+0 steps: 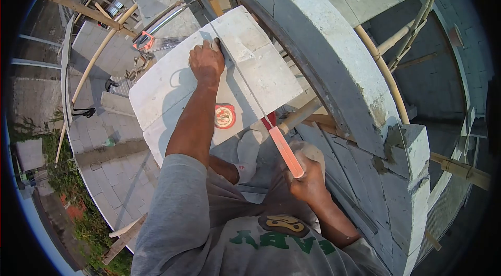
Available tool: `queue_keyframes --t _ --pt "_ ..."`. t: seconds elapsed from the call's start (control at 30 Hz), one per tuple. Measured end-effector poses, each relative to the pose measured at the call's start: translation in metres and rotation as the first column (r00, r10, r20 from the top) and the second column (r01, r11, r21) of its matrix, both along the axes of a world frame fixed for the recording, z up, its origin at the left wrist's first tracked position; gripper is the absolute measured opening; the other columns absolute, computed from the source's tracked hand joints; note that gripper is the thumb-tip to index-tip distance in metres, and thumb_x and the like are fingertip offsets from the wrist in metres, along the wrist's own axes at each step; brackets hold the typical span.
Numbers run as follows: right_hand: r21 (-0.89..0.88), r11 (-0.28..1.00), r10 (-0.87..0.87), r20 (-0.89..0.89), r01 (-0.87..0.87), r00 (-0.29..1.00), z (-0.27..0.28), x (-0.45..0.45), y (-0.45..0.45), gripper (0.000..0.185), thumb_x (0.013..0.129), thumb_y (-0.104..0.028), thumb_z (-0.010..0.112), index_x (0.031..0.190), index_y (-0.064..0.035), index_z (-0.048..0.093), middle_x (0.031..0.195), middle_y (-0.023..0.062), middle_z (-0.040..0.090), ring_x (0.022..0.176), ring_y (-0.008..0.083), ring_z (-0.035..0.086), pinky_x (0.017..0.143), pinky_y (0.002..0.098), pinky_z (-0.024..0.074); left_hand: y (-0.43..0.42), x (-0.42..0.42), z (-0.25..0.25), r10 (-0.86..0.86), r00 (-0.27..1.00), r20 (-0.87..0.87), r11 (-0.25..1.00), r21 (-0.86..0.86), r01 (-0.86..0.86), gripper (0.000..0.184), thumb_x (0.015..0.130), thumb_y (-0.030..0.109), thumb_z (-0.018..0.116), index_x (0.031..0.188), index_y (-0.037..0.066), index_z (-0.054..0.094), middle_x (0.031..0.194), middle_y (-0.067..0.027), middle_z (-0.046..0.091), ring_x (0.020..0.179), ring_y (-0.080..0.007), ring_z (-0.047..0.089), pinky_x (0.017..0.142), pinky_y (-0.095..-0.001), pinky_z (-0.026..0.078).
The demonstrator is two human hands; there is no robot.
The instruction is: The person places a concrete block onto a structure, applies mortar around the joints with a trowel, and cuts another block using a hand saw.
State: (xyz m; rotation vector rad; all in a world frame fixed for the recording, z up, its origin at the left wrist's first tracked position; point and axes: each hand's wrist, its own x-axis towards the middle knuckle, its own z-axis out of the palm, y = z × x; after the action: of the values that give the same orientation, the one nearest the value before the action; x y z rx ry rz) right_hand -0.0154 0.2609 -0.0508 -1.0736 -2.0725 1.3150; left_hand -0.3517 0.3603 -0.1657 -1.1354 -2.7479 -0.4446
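Observation:
A handsaw [284, 151] with an orange handle is in my right hand [309, 179], its fingers wrapped round the grip. Its thin blade, seen nearly edge-on, runs forward across a pale lightweight concrete block [261, 62]. I cannot tell how deep the blade sits. My left hand [207, 62] presses on the block's top just left of the blade, fingers curled and thumb against or close to the blade. Anything under those fingers is hidden. A red tape measure [224, 116] with a round pale label lies on a block beside my left forearm.
A curved block wall [339, 30] rises at my right, with a bamboo pole [383, 67] along it. Another orange-handled saw [143, 41] lies at the far left. A bamboo rail [99, 54] borders the drop on the left. My foot [248, 153] is below the block.

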Motion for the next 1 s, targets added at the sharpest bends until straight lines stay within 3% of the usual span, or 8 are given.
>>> queue_keyframes --t 0.07,0.23,0.27,0.4,0.57,0.67,0.8,1.0 --pt "-0.098 0.995 -0.021 0.078 0.029 0.997 -0.018 -0.029 0.018 0.017 0.078 -0.001 0.064 0.094 -0.0018 0.058 0.073 0.0213 0.061 0.073 0.0438 0.063 0.064 0.0380 0.0511 -0.005 -0.006 0.001 -0.034 0.995 -0.099 0.999 -0.013 0.033 0.036 0.093 0.035 0.052 0.104 0.003 0.065 0.095 -0.0177 0.064 0.096 -0.0353 0.058 0.085 -0.0465 0.046" --pt "-0.122 0.992 -0.018 0.078 0.027 0.997 0.005 -0.093 0.051 0.030 0.068 -0.006 0.065 0.095 0.0055 0.058 0.079 0.0291 0.064 0.081 0.0455 0.064 0.072 0.0501 0.0504 -0.007 -0.023 -0.011 -0.223 0.968 -0.116 0.973 -0.092 0.213 0.029 0.085 0.020 0.055 0.104 0.000 0.063 0.095 -0.0223 0.064 0.093 -0.0403 0.062 0.081 -0.0505 0.048" --pt "-0.079 0.996 -0.036 0.029 0.038 0.999 -0.013 -0.092 0.045 0.035 0.065 -0.004 0.066 0.097 0.0050 0.057 0.082 0.0274 0.065 0.083 0.0437 0.065 0.074 0.0486 0.0512 0.002 -0.007 0.011 -0.191 0.956 0.223 0.971 -0.103 0.218 0.028 0.085 0.020 0.054 0.104 0.000 0.061 0.094 -0.0249 0.065 0.091 -0.0416 0.063 0.079 -0.0536 0.048" --pt "-0.138 0.990 0.023 0.137 -0.004 0.990 0.008 -0.095 0.056 0.036 0.069 -0.010 0.068 0.100 0.0044 0.056 0.087 0.0257 0.066 0.088 0.0415 0.065 0.079 0.0452 0.0514 0.009 -0.028 -0.023 -0.258 0.960 -0.109 0.966 -0.019 0.257 0.028 0.086 0.020 0.054 0.104 0.000 0.059 0.090 -0.0261 0.066 0.088 -0.0457 0.064 0.076 -0.0559 0.050" --pt "0.037 0.997 -0.068 0.022 0.067 0.997 -0.002 -0.106 0.045 0.027 0.072 -0.010 0.063 0.094 0.0045 0.059 0.081 0.0252 0.067 0.081 0.0425 0.066 0.076 0.0473 0.0529 0.002 0.010 0.025 -0.082 0.996 0.045 0.986 -0.140 0.088 0.026 0.086 0.021 0.057 0.104 0.002 0.057 0.103 -0.0204 0.065 0.100 -0.0397 0.062 0.085 -0.0508 0.050" --pt "-0.021 0.999 -0.027 0.136 0.030 0.990 -0.019 -0.086 0.038 0.027 0.076 -0.016 0.065 0.097 -0.0003 0.059 0.079 0.0245 0.066 0.079 0.0423 0.065 0.071 0.0507 0.0517 -0.003 -0.006 -0.006 -0.114 0.986 -0.118 0.993 -0.055 0.108 0.025 0.088 0.019 0.049 0.104 0.003 0.060 0.100 -0.0147 0.063 0.101 -0.0342 0.060 0.086 -0.0482 0.047" --pt "-0.096 0.994 -0.041 0.091 0.050 0.995 -0.009 -0.003 -0.010 0.024 0.078 -0.013 0.063 0.101 -0.0042 0.061 0.082 0.0241 0.066 0.079 0.0447 0.064 0.071 0.0489 0.0524 0.005 0.002 0.004 -0.010 1.000 -0.011 0.996 -0.089 0.009 0.032 0.091 0.028 0.050 0.107 0.004 0.064 0.106 -0.0130 0.063 0.107 -0.0302 0.057 0.091 -0.0448 0.044" --pt "-0.109 0.994 0.014 0.177 0.006 0.984 -0.005 -0.084 0.054 0.021 0.083 -0.014 0.065 0.097 0.0007 0.063 0.078 0.0214 0.065 0.076 0.0402 0.065 0.071 0.0417 0.0503 0.001 0.001 -0.001 -0.025 1.000 0.005 0.995 -0.096 0.025 0.032 0.093 0.029 0.048 0.106 0.004 0.064 0.105 -0.0152 0.063 0.106 -0.0329 0.057 0.090 -0.0466 0.044"
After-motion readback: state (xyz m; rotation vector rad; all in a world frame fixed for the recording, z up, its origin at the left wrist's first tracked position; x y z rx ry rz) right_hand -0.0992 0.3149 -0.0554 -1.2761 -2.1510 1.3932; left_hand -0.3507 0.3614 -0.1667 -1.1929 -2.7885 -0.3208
